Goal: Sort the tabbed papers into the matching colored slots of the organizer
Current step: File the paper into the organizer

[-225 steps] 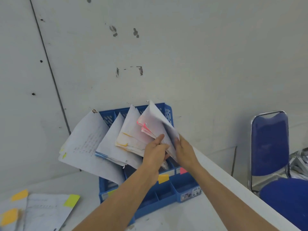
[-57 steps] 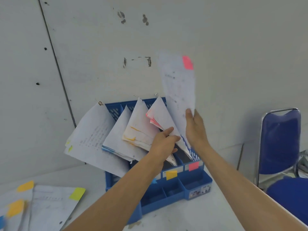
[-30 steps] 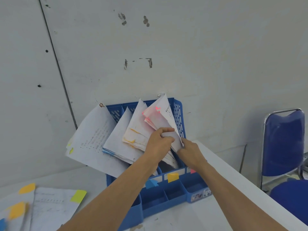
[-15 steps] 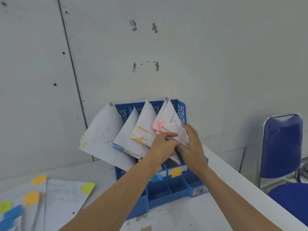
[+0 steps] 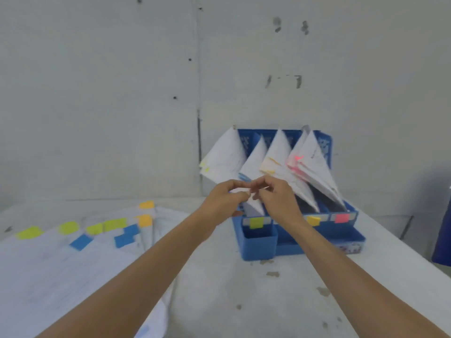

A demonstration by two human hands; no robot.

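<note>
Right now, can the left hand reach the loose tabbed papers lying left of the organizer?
Probably yes. The left hand is up by the organizer, the tabbed papers lie flat on the table beside it, nothing between. Unclear whether its fingers hold something.

Blue plastic organizer (image 5: 258,247), thin white papers (image 5: 314,164), a matt, stained table (image 5: 244,301) and rough grey wall (image 5: 97,93)

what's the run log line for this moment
phase: sorting | left hand, right hand: fingertips meeting before organizer, hold unclear | pink-tabbed papers: in pink slot | unsorted papers: on table
</note>
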